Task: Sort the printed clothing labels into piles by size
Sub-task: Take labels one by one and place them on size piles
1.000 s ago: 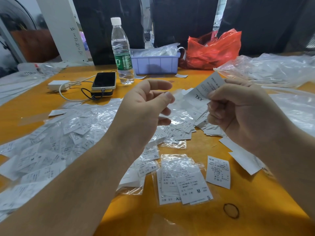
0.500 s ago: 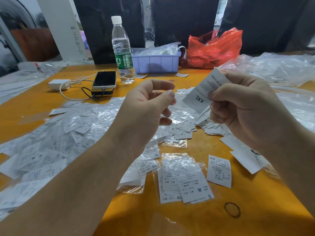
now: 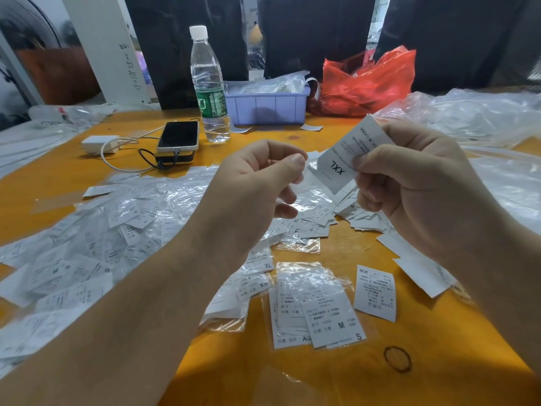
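Note:
My right hand (image 3: 415, 189) is raised over the table and pinches a white label (image 3: 342, 159) printed "XXL" between thumb and fingers. Just left of it my left hand (image 3: 251, 186) hovers with its fingers curled, thumb near the index finger, and nothing visible in it. Below them lies a loose heap of labels (image 3: 313, 218). A big spread of labels in clear sleeves (image 3: 87, 244) covers the table's left. Nearer me lie a sleeved bundle showing "M" and "S" (image 3: 319, 306), a single "XS" label (image 3: 376, 291) and plain white labels (image 3: 418, 268) partly under my right forearm.
The orange table (image 3: 366, 376) carries a water bottle (image 3: 209, 89), a phone on a charger (image 3: 178, 136), a lilac bin (image 3: 266, 108), a red plastic bag (image 3: 369, 83) and crumpled clear bags (image 3: 480, 118) at the right. A rubber band (image 3: 397, 358) lies near the front.
My right hand has tilted the XXL label and brought it a little lower and closer to the left hand. The left hand has barely moved.

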Demonstrator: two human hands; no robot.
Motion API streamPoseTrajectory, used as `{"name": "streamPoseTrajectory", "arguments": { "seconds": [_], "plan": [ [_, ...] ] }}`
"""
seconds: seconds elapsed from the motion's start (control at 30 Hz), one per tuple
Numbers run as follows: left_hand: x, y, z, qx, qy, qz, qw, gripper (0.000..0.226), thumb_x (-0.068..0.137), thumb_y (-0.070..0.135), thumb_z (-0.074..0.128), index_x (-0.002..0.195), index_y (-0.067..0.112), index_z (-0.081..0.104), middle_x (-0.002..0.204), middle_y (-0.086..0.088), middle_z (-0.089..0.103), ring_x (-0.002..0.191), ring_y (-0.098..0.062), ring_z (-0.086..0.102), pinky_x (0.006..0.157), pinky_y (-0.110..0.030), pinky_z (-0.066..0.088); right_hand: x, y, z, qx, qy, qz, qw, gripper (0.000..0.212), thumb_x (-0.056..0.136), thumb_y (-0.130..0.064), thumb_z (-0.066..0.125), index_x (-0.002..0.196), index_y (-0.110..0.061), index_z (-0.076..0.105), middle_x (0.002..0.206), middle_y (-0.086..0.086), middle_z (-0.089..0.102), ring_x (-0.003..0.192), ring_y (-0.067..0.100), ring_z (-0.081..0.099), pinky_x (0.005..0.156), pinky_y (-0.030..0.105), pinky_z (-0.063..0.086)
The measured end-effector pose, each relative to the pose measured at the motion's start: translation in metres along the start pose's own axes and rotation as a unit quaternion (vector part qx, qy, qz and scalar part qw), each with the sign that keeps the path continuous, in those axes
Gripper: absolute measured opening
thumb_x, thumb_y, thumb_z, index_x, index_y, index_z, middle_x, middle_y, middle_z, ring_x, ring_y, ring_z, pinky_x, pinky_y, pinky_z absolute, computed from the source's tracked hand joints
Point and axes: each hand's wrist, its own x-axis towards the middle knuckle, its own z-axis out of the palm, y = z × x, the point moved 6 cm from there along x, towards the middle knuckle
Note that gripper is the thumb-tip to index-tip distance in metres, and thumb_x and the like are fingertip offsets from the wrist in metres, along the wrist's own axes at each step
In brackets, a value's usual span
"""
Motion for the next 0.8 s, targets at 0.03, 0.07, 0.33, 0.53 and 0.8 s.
{"name": "streamPoseTrajectory", "arguments": {
  "seconds": [0.03, 0.07, 0.33, 0.53, 0.8],
  "plan": [
    [-0.0003, -0.0001, 0.0005, 0.0, -0.003, 0.0, 1.0, 0.015, 0.093, 0.014, 0.06, 0.084, 0.02, 0.07, 0.068, 0.007, 0.062, 0.061, -0.008, 0.057, 0.058, -0.026, 0.052, -0.0002, 0.0001, 0.0006, -0.004, 0.0, 0.0, 1.0, 0.023, 0.075, -0.005, 0.055, 0.064, -0.017, 0.071, 0.055, 0.004, 0.056, 0.045, 0.013, 0.041, 0.046, 0.024, 0.039],
    [-0.0005, -0.0002, 0.0009, 0.001, -0.005, -0.002, 1.0, 0.015, 0.093, 0.014, 0.061, 0.083, 0.021, 0.071, 0.068, 0.008, 0.063, 0.062, -0.008, 0.057, 0.058, -0.026, 0.052, -0.0003, -0.0001, 0.0011, -0.008, 0.0, -0.001, 1.0, 0.023, 0.075, -0.005, 0.055, 0.064, -0.018, 0.071, 0.055, 0.004, 0.056, 0.045, 0.013, 0.041, 0.047, 0.024, 0.039],
    [-0.0018, -0.0011, 0.0034, -0.012, -0.027, -0.028, 0.999, 0.011, 0.091, 0.012, 0.062, 0.086, 0.016, 0.071, 0.073, 0.003, 0.066, 0.064, -0.01, 0.057, 0.058, -0.025, 0.052, -0.0025, -0.0014, 0.0004, -0.022, 0.005, -0.007, 1.0, 0.022, 0.077, -0.007, 0.056, 0.068, -0.019, 0.071, 0.06, 0.004, 0.06, 0.05, 0.012, 0.044, 0.05, 0.023, 0.042],
    [-0.0035, -0.0015, 0.0073, 0.002, -0.069, -0.036, 0.997, 0.008, 0.086, 0.01, 0.066, 0.092, 0.013, 0.07, 0.074, 0.002, 0.068, 0.06, -0.009, 0.057, 0.055, -0.022, 0.051, -0.0035, -0.003, 0.0002, -0.023, 0.01, -0.019, 0.999, 0.02, 0.076, -0.007, 0.058, 0.068, -0.019, 0.071, 0.059, 0.005, 0.059, 0.049, 0.014, 0.044, 0.05, 0.026, 0.04],
    [-0.0038, -0.0029, 0.0095, -0.049, -0.099, -0.065, 0.992, 0.033, 0.066, 0.021, 0.071, 0.097, 0.01, 0.069, 0.075, 0.001, 0.068, 0.058, -0.01, 0.056, 0.053, -0.021, 0.051, -0.0057, -0.0038, 0.007, -0.027, -0.03, -0.018, 0.999, 0.023, 0.071, -0.014, 0.073, 0.092, -0.01, 0.064, 0.073, 0.004, 0.067, 0.058, 0.017, 0.056, 0.053, 0.027, 0.051]
  ]
}}
